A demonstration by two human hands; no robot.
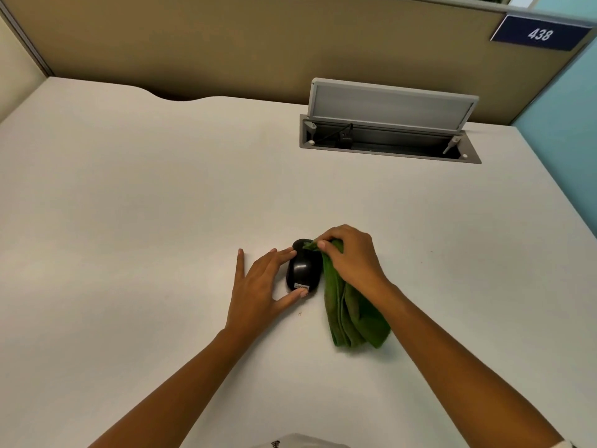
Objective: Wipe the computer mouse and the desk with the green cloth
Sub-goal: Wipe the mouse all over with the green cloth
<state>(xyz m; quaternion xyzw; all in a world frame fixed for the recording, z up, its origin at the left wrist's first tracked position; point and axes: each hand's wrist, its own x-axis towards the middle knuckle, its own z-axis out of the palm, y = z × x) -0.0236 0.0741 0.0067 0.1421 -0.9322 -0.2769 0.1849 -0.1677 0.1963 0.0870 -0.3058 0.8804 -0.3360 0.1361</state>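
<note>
A black computer mouse (303,269) lies on the white desk (145,195), near its middle. My left hand (258,286) steadies it from the left, thumb at its near end and fingers along its left side. My right hand (350,253) grips the green cloth (352,315) and presses a pinched corner onto the far end of the mouse. The remainder of the cloth trails toward me on the desk, to the right of the mouse.
An open cable hatch (387,137) with its grey lid raised sits in the desk at the back right. A tan partition (226,43) runs along the back, with a blue sign reading 438 (539,33). A teal wall (568,124) bounds the right side.
</note>
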